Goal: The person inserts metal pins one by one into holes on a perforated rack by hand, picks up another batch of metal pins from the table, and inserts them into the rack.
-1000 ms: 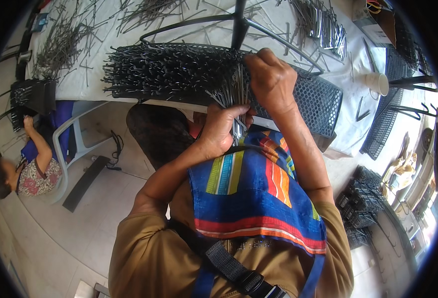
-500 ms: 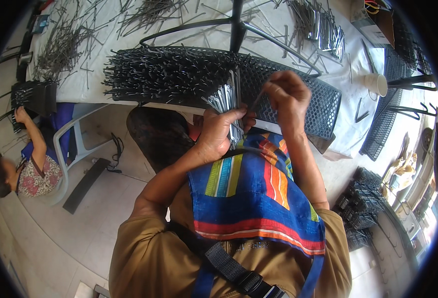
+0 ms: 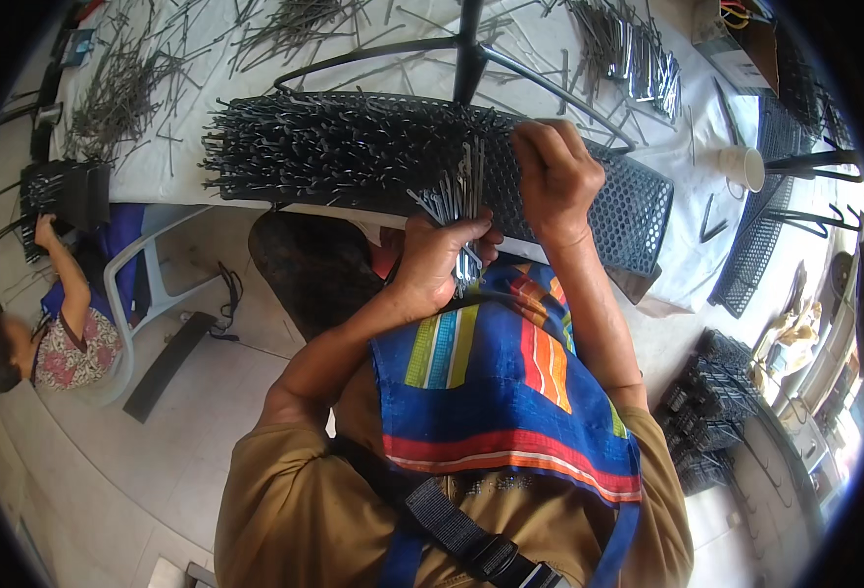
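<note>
Left hand [image 3: 430,253]: fingers clamped round bunch of metal rods [image 3: 450,201] at near edge of black holed rack [image 3: 638,208]; right hand [image 3: 561,186]: fingers curled together above rack, cannot tell if rod held; open room over rack's right end, left part crowded with dark rods [image 3: 314,147]; count: one rack under hands, one white cup [image 3: 741,167] near right edge of table [image 3: 692,250]

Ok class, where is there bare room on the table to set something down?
White tablecloth shows between the black perforated rack and the white cup. The rack's right end, beyond the right hand, is also bare. Its left side is crowded with metal rods.
</note>
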{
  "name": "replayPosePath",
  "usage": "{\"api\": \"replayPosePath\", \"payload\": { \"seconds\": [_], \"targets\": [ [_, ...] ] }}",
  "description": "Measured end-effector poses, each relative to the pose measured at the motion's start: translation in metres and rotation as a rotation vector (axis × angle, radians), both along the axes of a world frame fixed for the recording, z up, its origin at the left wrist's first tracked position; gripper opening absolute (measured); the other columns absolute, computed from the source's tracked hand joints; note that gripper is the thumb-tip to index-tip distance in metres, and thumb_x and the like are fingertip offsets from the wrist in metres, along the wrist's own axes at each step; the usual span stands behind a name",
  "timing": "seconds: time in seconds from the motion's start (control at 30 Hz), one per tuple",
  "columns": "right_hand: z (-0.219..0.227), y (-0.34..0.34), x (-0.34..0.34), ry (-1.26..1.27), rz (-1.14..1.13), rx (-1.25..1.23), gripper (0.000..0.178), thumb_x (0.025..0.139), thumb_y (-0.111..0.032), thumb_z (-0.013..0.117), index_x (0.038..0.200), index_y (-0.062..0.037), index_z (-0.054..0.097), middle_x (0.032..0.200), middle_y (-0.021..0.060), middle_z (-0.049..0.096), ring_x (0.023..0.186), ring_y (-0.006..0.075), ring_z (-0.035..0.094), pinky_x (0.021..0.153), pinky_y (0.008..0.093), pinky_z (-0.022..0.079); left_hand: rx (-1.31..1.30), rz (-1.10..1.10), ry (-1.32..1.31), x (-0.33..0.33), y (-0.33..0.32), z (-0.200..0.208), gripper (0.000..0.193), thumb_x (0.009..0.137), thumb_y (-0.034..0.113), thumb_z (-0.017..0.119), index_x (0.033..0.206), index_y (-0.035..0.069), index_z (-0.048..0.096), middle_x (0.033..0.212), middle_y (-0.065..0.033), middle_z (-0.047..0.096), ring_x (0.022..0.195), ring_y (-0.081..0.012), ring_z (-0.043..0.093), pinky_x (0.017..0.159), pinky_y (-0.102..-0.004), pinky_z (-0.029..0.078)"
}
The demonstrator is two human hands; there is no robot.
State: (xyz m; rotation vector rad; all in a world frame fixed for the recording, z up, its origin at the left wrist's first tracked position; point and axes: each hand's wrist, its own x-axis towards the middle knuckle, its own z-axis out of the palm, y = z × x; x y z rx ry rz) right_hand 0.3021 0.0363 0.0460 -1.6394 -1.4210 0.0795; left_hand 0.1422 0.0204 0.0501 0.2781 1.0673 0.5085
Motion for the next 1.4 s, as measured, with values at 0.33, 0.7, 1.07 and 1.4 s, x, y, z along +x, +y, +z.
{"api": "replayPosePath", "payload": {
  "seconds": [0.33,0.7,1.07,1.4],
  "targets": [
    [0.012,-0.012,-0.005,0.566,0.061,-0.387,0.019,0.071,-0.002,0.072,0.089,-0.0005,0.066,0.075,0.0069,0.067,0.062,0.0111,0.061,0.058,0.0256,0.049,0.088,-0.095,-0.108,-0.003,-0.003,-0.003,0.016,0.080,-0.002,0.063,0.095,-0.002,0.060,0.072,-0.0129,0.064,0.060,-0.0196,0.062,0.054,-0.0288,0.050],
    [-0.005,-0.034,0.017,1.266,0.162,-0.443,0.020,0.076,0.008,0.066,0.093,-0.0007,0.061,0.077,0.0041,0.064,0.049,0.0055,0.049,0.042,0.0183,0.034,-0.119,-0.148,-0.234,-0.005,-0.008,-0.009,0.016,0.082,0.003,0.061,0.097,-0.003,0.061,0.075,-0.0143,0.065,0.063,-0.0220,0.064,0.055,-0.0312,0.051],
    [0.007,-0.035,0.020,1.044,-0.115,0.061,0.019,0.076,0.012,0.067,0.086,-0.0017,0.058,0.071,0.0035,0.062,0.048,0.0038,0.047,0.042,0.0168,0.035,-0.145,-0.058,-0.063,-0.002,-0.006,-0.011,0.013,0.085,0.008,0.060,0.096,0.001,0.061,0.080,-0.0149,0.066,0.067,-0.0241,0.064,0.063,-0.0331,0.052],
    [0.005,-0.014,0.014,0.179,-0.164,0.049,0.016,0.072,0.001,0.075,0.075,-0.0052,0.060,0.067,0.0050,0.060,0.056,0.0110,0.058,0.052,0.0238,0.045,-0.064,-0.110,-0.066,-0.001,-0.008,-0.014,0.013,0.082,0.003,0.062,0.095,0.000,0.061,0.074,-0.0148,0.065,0.063,-0.0225,0.063,0.059,-0.0311,0.052]
  ]
}}
